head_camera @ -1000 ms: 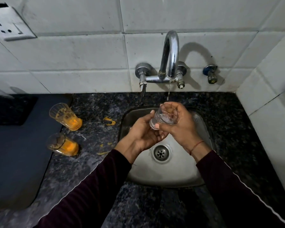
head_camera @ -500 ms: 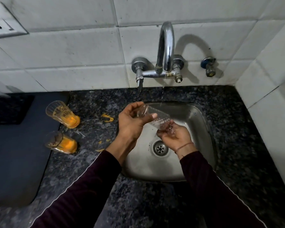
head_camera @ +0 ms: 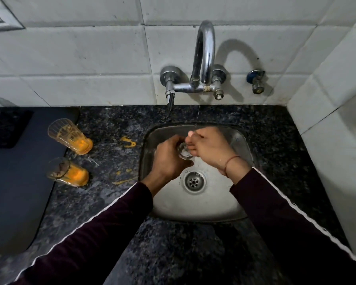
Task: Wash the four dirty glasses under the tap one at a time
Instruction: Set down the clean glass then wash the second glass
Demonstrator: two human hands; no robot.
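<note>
A clear glass (head_camera: pixel 185 151) sits between both hands over the steel sink (head_camera: pixel 243 140), mostly hidden by fingers. My left hand (head_camera: pixel 169 159) wraps it from the left. My right hand (head_camera: pixel 209 148) grips it from the right, fingers over its rim. The chrome tap (head_camera: pixel 204 56) arches above; a thin stream of water falls toward the hands. Two dirty glasses with orange residue stand on the dark counter at the left: one farther back (head_camera: pixel 70 135), one nearer (head_camera: pixel 67 171).
Orange smears (head_camera: pixel 127 140) mark the granite counter (head_camera: pixel 115 202) between the glasses and the sink. A dark mat (head_camera: pixel 14 182) covers the left side. A small valve (head_camera: pixel 256 82) sticks out of the tiled wall; a side wall closes in on the right.
The glass went from tilted, held by its ends, to gripped close between both hands. My right hand rose over it. The view shifted slightly.
</note>
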